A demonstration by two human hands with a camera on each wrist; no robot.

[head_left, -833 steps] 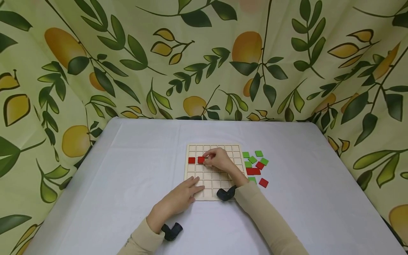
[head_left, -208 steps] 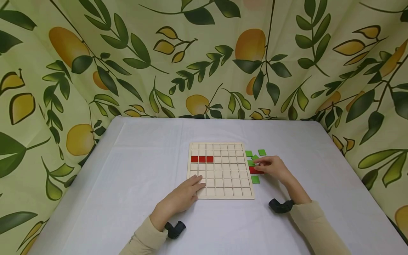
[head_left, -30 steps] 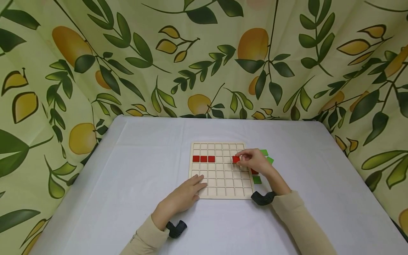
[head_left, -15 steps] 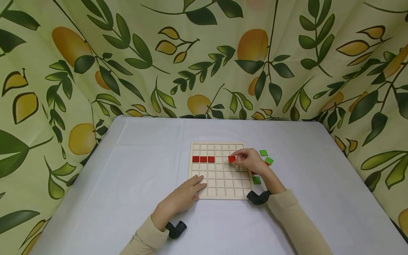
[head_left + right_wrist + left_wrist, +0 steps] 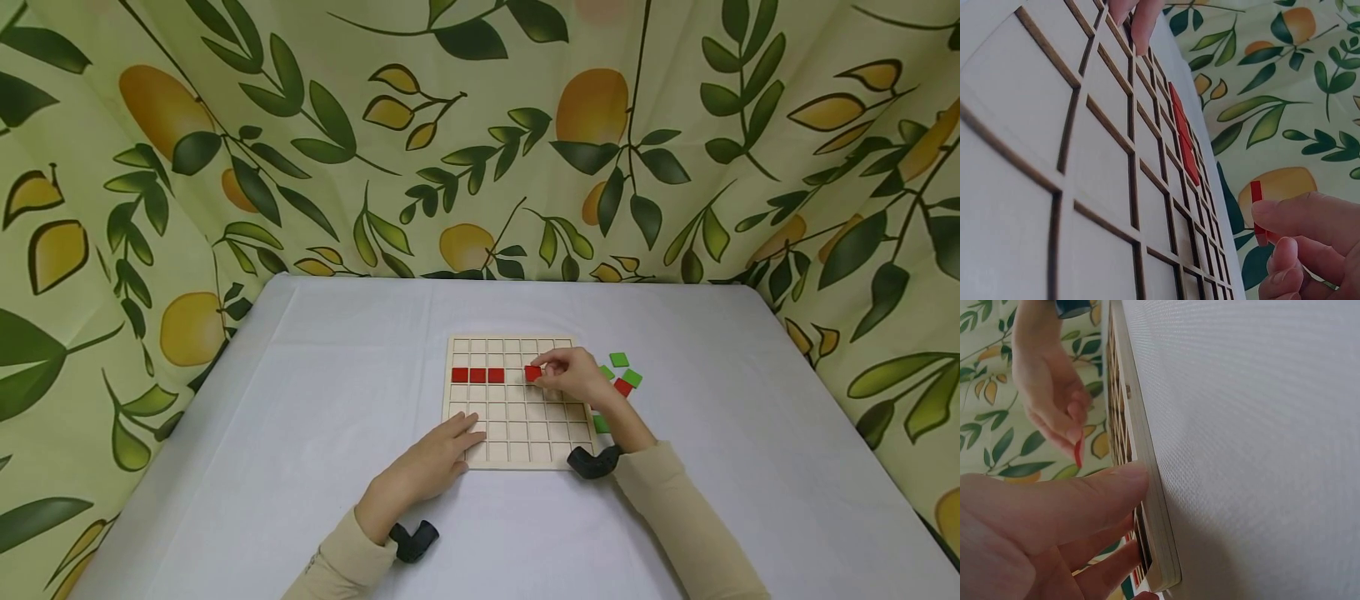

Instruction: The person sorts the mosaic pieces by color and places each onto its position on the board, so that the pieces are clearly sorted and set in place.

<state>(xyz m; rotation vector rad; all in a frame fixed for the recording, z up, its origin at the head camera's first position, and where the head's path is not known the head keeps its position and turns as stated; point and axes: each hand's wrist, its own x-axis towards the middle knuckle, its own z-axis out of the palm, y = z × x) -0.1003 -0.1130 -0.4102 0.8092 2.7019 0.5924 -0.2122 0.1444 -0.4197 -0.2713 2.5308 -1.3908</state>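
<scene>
A pale wooden grid board [image 5: 517, 433] lies on the table, with three red square tiles [image 5: 477, 375] side by side in one row at its left. My right hand [image 5: 573, 373] pinches another red tile [image 5: 532, 373] between thumb and fingers above that row; in the right wrist view this tile [image 5: 1257, 212] is held clear of the board. My left hand [image 5: 427, 458] rests on the board's near left corner with fingers spread. Its thumb [image 5: 1110, 490] lies against the board's edge in the left wrist view.
Right of the board lie loose green tiles [image 5: 618, 360] and a red tile [image 5: 623, 387], partly hidden by the right hand and forearm. A white cloth [image 5: 337, 358] covers the table. A leaf-and-fruit patterned curtain [image 5: 480, 167] hangs behind and at both sides.
Over the last second my right hand has carried the red tile leftward across the board. Earlier, two tiles, then three, lay in the row. The left hand has stayed in place.
</scene>
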